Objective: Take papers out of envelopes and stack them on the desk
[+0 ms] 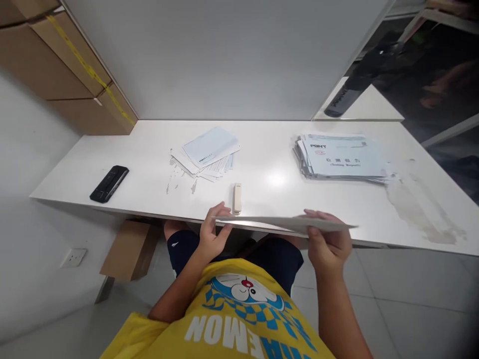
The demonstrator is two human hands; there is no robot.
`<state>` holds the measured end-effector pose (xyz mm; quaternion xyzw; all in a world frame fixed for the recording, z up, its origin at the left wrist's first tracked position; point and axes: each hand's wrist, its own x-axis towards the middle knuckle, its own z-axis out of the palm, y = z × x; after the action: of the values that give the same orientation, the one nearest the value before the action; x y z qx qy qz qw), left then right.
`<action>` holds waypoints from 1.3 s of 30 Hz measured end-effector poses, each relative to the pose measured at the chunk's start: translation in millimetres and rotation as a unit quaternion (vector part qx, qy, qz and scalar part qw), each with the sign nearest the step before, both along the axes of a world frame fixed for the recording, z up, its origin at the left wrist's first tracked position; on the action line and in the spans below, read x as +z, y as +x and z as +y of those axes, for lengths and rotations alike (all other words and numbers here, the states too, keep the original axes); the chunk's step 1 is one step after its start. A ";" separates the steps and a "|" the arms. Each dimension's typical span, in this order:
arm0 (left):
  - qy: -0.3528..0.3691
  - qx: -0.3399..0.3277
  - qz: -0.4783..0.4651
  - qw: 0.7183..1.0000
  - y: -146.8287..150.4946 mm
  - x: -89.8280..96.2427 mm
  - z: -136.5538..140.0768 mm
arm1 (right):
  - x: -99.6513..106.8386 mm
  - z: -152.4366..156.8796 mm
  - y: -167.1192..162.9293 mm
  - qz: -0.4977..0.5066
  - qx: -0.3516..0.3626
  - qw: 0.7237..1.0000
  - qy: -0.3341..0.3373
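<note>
A thin stack of paper, seen almost edge-on, is held level above the table's front edge. My right hand grips its right end, thumb below and fingers along the top. At the left end, my left hand has the paper's edge between its thumb and fingers. Just beyond the paper, close to my left fingertips, a small cream stapler lies on the white table. How many sheets I hold cannot be made out.
Printed sheets lie fanned at centre-left, and a thicker pile of reports sits to the right. A black phone rests at the left. Cardboard boxes stand at the back left; another box is under the table.
</note>
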<state>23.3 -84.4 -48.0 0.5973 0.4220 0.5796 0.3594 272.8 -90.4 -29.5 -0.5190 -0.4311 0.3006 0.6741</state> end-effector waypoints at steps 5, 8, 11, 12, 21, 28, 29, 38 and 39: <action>-0.027 0.024 0.034 0.999 6.4 -13.4 9.9 | -23.4 18.6 1.8 0.006 0.040 0.994 -0.098; -0.072 0.059 -0.004 0.996 8.2 -11.6 -9.0 | -34.2 4.0 13.0 -0.006 0.024 0.989 -0.145; -0.082 0.099 -0.044 0.991 1.1 -5.4 -23.3 | -33.2 -12.7 24.2 -0.053 0.104 0.968 -0.221; -0.076 0.115 -0.039 0.990 -3.4 -3.2 -24.7 | -32.9 -16.4 27.0 -0.080 0.135 0.954 -0.255; -0.016 0.102 0.126 0.987 -39.4 1.9 -12.2 | -46.9 -18.7 51.1 0.074 0.128 0.909 -0.390; 0.063 -0.017 0.313 0.947 -12.7 -3.6 18.1 | -26.7 -13.5 53.7 0.093 0.117 0.902 -0.406; 0.081 -0.030 0.322 0.943 -8.0 -2.3 26.1 | -26.3 -13.1 53.5 0.099 0.117 0.902 -0.404; 0.183 0.004 0.311 0.933 9.4 -20.9 47.8 | -42.8 -14.4 64.0 0.113 0.155 0.892 -0.408; 0.178 0.015 0.309 0.934 10.6 -23.8 45.9 | -45.0 -13.8 67.8 0.099 0.164 0.891 -0.410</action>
<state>33.9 -38.6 -71.8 0.7946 0.4110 0.4375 0.0911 340.6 -104.2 -74.5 -0.6386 -0.2792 0.6072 0.3814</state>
